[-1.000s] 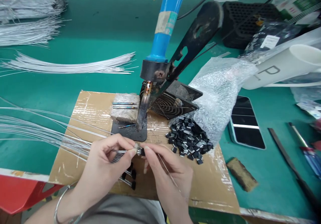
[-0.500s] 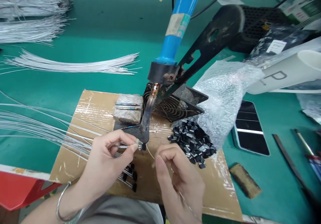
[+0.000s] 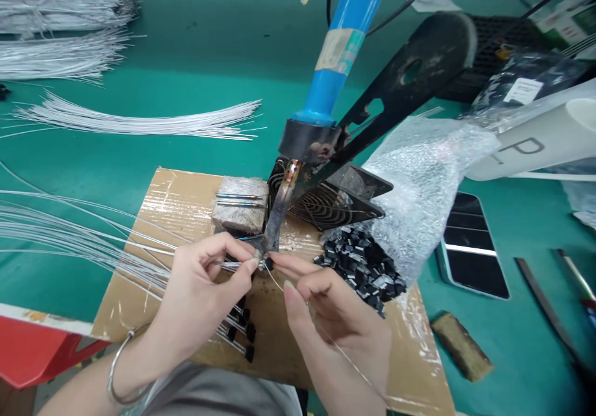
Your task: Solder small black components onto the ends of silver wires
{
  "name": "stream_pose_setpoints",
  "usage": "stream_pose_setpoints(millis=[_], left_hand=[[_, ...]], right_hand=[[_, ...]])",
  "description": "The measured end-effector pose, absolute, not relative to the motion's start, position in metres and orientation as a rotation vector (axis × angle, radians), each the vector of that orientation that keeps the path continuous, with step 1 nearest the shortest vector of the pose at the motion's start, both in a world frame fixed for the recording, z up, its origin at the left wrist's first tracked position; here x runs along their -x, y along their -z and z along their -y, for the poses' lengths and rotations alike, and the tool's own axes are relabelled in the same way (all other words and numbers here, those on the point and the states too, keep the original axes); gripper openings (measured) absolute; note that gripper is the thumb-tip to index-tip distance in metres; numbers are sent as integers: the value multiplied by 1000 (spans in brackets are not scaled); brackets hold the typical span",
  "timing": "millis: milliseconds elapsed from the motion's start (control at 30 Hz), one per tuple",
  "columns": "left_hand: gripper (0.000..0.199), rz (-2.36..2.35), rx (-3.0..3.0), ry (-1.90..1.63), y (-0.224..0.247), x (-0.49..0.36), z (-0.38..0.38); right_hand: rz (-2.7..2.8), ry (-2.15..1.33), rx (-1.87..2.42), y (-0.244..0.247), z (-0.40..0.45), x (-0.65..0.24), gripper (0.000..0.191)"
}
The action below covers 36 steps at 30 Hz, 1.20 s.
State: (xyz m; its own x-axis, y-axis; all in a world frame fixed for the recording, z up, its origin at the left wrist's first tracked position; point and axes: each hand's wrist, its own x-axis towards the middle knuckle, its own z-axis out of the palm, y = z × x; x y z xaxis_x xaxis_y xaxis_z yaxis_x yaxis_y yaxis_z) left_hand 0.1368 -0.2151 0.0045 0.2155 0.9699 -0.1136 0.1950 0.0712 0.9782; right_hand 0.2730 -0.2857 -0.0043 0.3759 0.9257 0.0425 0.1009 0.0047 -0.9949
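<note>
My left hand (image 3: pixel 205 289) pinches a thin white wire between thumb and forefinger, close to the iron's tip. A small black connector (image 3: pixel 269 264) is at that wire's end. My right hand (image 3: pixel 339 326) holds a thin strand of solder wire (image 3: pixel 349 361), which runs across the palm and up to the joint. Its outstretched fingertips are at the black connector. Right above the fingers is the bent tip of a soldering iron (image 3: pixel 278 208) with a blue handle, held in a black metal stand (image 3: pixel 395 90). Under my left hand lie several wires with black connectors (image 3: pixel 250 332).
A pile of black connectors (image 3: pixel 365 270) spills from a bubble-wrap bag (image 3: pixel 419 186) on the cardboard (image 3: pixel 153 217). Behind are a wrapped block (image 3: pixel 239 211) and a fan (image 3: pixel 321 208). A phone (image 3: pixel 472 248) and brown block (image 3: pixel 460 346) lie right; wire bundles (image 3: pixel 139 121) lie left.
My right hand has moved up and left, its fingers now stretched to the connector. My left hand has lifted the wire end slightly to the iron's tip. The view has shifted a little.
</note>
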Motion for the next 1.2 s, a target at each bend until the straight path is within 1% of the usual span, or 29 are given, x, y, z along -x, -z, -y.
stream_pose_setpoints(millis=[133, 367, 733, 900, 1200], left_hand=[[7, -1225, -1369, -873, -7, -139, 211], [9, -1218, -1369, -882, -13, -139, 208], [8, -1219, -1349, -907, -15, -140, 206], [10, -1209, -1346, -914, -15, -139, 205], [10, -1213, -1355, -912, -16, -136, 207]], right_hand=[[840, -924, 1452, -2, 282, -270, 24], [746, -1001, 1447, -8, 278, -269, 24], [780, -961, 1419, -6, 276, -270, 26], [946, -931, 1332, 3, 275, -276, 22], [934, -928, 1340, 1, 276, -276, 23]])
